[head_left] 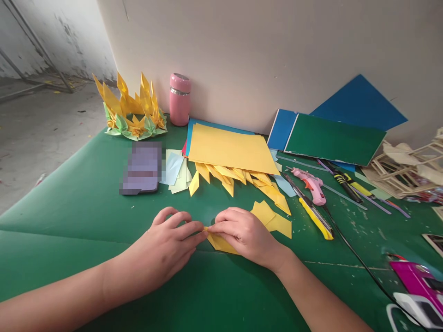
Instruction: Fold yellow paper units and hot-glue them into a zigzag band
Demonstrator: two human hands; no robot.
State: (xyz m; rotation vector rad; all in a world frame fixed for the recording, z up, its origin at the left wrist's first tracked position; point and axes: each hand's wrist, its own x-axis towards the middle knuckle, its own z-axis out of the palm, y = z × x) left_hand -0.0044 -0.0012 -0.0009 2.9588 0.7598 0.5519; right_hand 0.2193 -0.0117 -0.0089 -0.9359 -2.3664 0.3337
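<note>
A small piece of folded yellow paper (223, 244) lies on the green table between my hands. My left hand (176, 237) pinches its left tip between thumb and fingers. Close beside it, my right hand (244, 233) grips the same paper near that tip and covers much of its right part. Just behind my right hand are loose yellow paper squares (273, 219). Farther back, several folded yellow paper points (228, 177) stick out from under a stack of yellow sheets (228, 145).
A yellow paper crown (134, 110), a pink flask (180, 101) and a blurred phone (141, 168) stand or lie at back left. To the right are a yellow utility knife (316, 219), a pink glue gun (311, 184) with its cord, and a wooden stick model (408, 166).
</note>
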